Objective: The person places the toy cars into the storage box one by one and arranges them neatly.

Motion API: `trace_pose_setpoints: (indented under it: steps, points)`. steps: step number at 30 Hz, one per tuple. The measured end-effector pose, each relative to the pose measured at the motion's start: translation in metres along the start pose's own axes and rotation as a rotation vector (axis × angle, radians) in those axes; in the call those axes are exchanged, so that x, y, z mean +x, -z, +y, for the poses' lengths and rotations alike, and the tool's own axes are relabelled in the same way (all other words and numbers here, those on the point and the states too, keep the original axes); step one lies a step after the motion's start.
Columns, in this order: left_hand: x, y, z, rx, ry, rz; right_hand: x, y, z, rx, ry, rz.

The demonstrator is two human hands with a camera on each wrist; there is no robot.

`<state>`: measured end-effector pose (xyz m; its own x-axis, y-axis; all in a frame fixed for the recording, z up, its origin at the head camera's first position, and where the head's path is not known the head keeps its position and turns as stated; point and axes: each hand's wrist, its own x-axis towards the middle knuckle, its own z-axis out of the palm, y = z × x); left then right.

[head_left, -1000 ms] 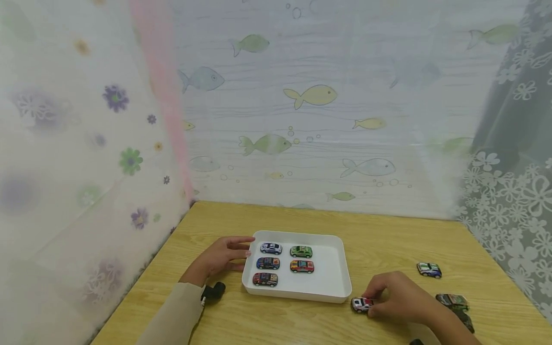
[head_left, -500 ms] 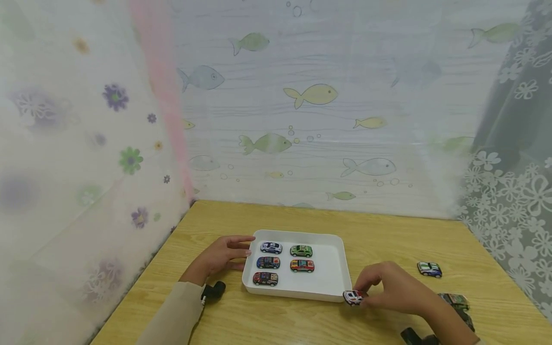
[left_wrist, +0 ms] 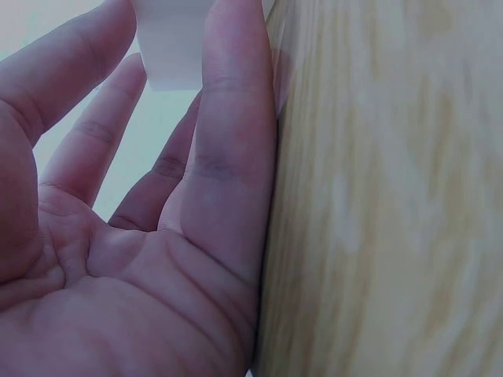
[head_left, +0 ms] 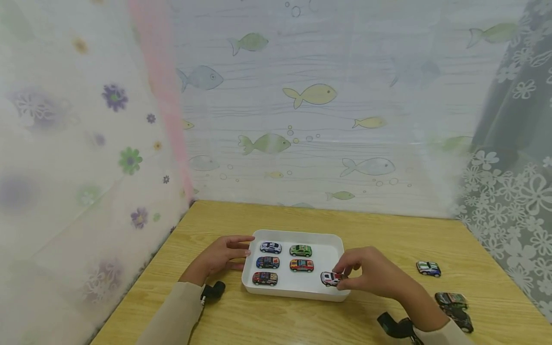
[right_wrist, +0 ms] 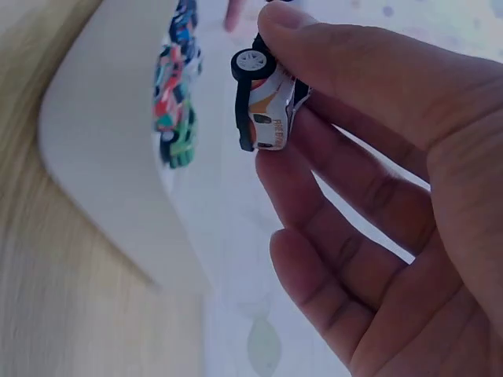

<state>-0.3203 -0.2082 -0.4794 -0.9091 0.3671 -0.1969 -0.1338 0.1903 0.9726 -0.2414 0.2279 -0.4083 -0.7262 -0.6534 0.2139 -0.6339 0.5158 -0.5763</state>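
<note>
My right hand (head_left: 371,273) pinches a white and red toy car (head_left: 331,279) between thumb and fingers, over the right part of the white tray (head_left: 297,291). The right wrist view shows the toy car (right_wrist: 269,102) up close, its black wheel turned to the camera. My left hand (head_left: 222,256) rests on the table at the tray's left side, fingers spread and fingertips right at its wall. In the tray stand a white and blue car (head_left: 270,247), a blue car (head_left: 268,262), a dark red car (head_left: 265,278), a green car (head_left: 300,250) and a red and yellow car (head_left: 302,265).
On the wooden table (head_left: 302,326) to the right stand a white, green and blue toy car (head_left: 428,268), a dark green one (head_left: 451,300) and a black one (head_left: 460,318). A fish-patterned curtain (head_left: 310,143) hangs behind the table, with a flowered one (head_left: 86,158) at the left.
My right hand has carried the white and red toy car left from the table, past the tray's right front corner, to over the tray. The left hand has stayed in place.
</note>
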Motion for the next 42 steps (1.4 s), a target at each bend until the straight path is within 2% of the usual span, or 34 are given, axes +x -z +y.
trace_pose_setpoints:
  steps: [10, 15, 28, 34, 42]
  points:
    - [-0.001, 0.0, 0.001, -0.003, -0.007, -0.008, 0.026, -0.007, -0.007, -0.009, 0.062, 0.014]
    - [-0.001, -0.001, 0.001, -0.004, -0.008, -0.011, 0.037, -0.012, -0.009, -0.015, 0.051, 0.04]
    - [0.0, -0.001, 0.001, 0.002, -0.006, -0.007, 0.052, -0.036, -0.012, 0.017, -0.081, 0.139]
    - [-0.002, 0.0, 0.0, -0.005, -0.011, -0.003, 0.057, -0.049, -0.013, 0.029, -0.113, 0.147]
    - [-0.001, 0.0, 0.0, -0.016, -0.009, -0.015, 0.06, -0.064, -0.018, 0.041, -0.224, 0.142]
